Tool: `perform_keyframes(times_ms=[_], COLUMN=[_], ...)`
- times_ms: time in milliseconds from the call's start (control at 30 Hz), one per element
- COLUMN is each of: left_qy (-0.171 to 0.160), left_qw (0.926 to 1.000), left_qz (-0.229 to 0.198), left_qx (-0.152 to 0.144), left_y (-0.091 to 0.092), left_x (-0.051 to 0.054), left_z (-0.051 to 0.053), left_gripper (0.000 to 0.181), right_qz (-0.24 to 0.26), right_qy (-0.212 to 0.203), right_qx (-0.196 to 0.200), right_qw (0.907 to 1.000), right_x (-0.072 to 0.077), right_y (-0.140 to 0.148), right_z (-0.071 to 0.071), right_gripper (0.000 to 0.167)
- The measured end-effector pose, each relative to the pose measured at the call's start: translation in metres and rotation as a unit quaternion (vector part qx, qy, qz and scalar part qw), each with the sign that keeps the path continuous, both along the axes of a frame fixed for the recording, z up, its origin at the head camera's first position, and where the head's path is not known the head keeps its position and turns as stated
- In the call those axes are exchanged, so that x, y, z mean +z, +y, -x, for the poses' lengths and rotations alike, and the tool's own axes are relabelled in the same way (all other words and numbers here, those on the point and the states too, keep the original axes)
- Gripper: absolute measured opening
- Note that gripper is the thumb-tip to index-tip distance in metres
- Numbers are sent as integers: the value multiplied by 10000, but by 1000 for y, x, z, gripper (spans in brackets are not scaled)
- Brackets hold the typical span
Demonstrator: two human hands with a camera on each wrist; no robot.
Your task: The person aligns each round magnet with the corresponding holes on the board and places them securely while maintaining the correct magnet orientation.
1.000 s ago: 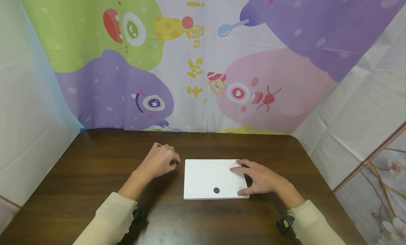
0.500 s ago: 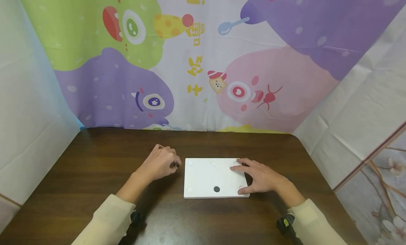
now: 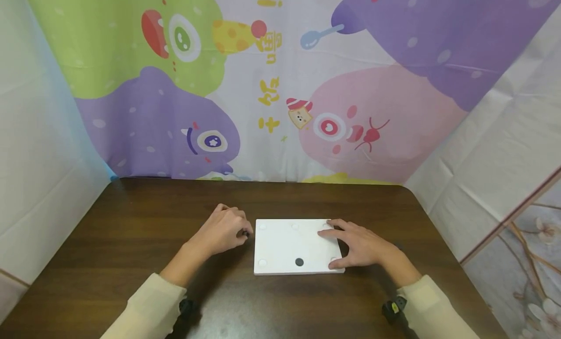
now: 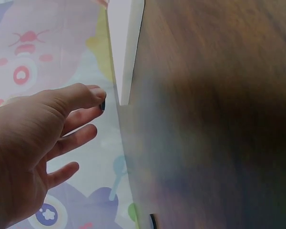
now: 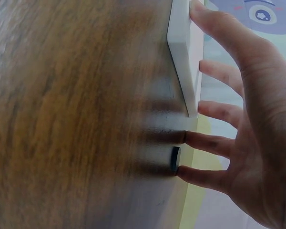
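A white board (image 3: 280, 246) with shallow round recesses lies flat on the table; a black disc (image 3: 299, 262) sits in its near middle recess. Just left of the board, my left hand (image 3: 224, 230) pinches a small black piece (image 4: 103, 104) between thumb and index finger, the other fingers loosely bent. My right hand (image 3: 361, 245) is spread over the board's right end, thumb at the near corner and fingertips at the far part, covering some recesses. In the right wrist view another black disc (image 5: 175, 159) lies on the table beside the outer fingers.
The brown wooden table (image 3: 144, 222) extends around the board. Behind it hangs a cartoon-patterned cloth (image 3: 280, 159), with pale sheets at both sides. A small dark curved item (image 4: 153, 221) shows at the bottom of the left wrist view.
My left hand has moved slightly right and nearer to me, toward the board's left edge, still pinching the black piece. My right hand and the board have stayed in place.
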State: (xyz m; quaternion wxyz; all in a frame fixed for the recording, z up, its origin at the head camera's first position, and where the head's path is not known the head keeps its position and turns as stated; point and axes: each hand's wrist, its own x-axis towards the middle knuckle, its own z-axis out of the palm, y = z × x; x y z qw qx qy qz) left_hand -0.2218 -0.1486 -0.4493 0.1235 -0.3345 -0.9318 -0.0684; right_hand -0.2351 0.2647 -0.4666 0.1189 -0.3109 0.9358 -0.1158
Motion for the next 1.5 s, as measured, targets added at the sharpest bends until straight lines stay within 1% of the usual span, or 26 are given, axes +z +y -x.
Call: perform_keyframes(times_ms=[233, 567, 800, 1000, 1233, 1500], left_qy=[-163, -24, -35, -29, 99, 54], left_qw=[9998, 9997, 9995, 9994, 9989, 9986], left_qz=[94, 122, 110, -11, -46, -59], left_qx=[-120, -198, -279, -332, -450, -524], left_y=[3, 6, 8, 12, 15, 18], left_x=[-5, -2, 0, 1, 2, 2], left_z=[-4, -5, -7, -10, -13, -16], left_gripper=[16, 14, 13, 12, 13, 13], right_qz=[-37, 3, -42, -51, -53, -33], right_qy=[22, -7, 24, 22, 63, 46], right_qx=[7, 2, -27, -23, -4, -4], right_qw=[10000, 10000, 10000, 10000, 10000, 10000], right_x=[1, 1, 2, 2, 2, 3], right_y=[0, 0, 0, 0, 0, -1], right_z=[0, 0, -1, 0, 0, -1], right_gripper=[89, 90, 89, 89, 89, 89])
